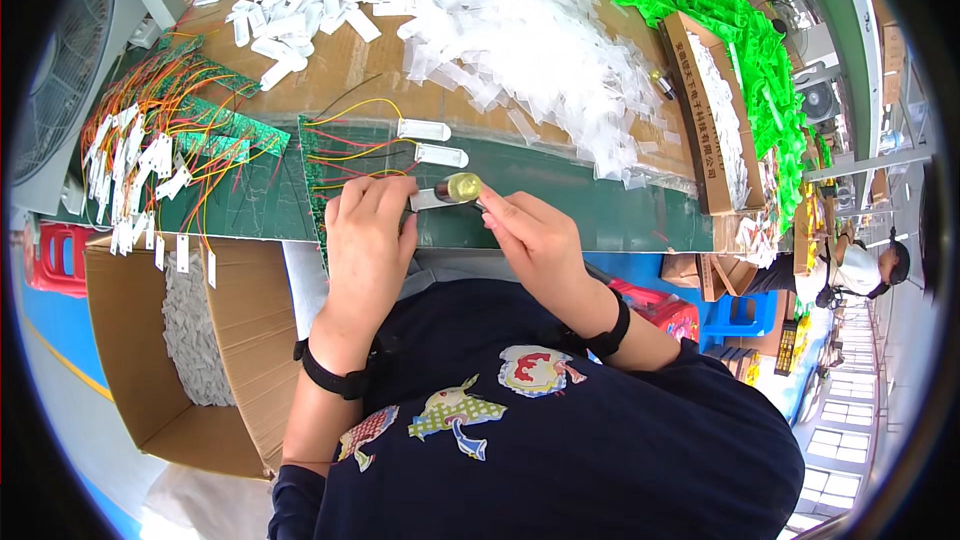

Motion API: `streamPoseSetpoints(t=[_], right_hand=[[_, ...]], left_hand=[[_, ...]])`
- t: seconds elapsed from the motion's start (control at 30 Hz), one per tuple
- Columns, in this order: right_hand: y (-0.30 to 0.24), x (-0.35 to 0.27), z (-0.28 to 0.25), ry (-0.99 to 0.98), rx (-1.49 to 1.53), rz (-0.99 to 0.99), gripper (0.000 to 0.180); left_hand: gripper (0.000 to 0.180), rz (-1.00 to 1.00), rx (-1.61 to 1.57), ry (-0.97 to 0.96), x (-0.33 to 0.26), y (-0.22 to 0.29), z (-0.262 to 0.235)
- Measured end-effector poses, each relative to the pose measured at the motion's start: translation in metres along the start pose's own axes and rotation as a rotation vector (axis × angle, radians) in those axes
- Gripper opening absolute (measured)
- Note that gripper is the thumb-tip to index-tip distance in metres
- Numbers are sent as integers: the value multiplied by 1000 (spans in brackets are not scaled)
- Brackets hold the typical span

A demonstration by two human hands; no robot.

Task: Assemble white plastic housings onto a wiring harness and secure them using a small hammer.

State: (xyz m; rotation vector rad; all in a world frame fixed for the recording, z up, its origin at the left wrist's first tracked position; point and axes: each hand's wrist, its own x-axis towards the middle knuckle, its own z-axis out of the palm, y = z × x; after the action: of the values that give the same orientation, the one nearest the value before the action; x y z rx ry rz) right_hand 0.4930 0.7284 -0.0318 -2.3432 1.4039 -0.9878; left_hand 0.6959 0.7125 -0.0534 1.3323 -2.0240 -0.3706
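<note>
Left hand (368, 230) pinching a small white plastic housing (424, 200) at the green mat's (600, 210) near edge, right hand (535, 240) closed around a yellow-handled screwdriver (462, 187) pressed to it, two more white housings (432, 142) with red and yellow wires (350, 145) just beyond, heap of clear plastic bags (540, 50) behind, open cardboard box (190, 340) at left.

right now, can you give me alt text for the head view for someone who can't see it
Seen from above, a person's left hand steadies a small white plastic piece at the edge of a green mat while the right hand holds a yellow-handled tool against it. Wired green circuit boards, a heap of clear bags and cardboard boxes surround them.
</note>
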Motion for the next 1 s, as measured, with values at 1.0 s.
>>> streamPoseSetpoints(t=[1.0], right_hand=[[76,43,-16,102,-440,197,14]], left_hand=[[31,129,2,3,7,21,8]])
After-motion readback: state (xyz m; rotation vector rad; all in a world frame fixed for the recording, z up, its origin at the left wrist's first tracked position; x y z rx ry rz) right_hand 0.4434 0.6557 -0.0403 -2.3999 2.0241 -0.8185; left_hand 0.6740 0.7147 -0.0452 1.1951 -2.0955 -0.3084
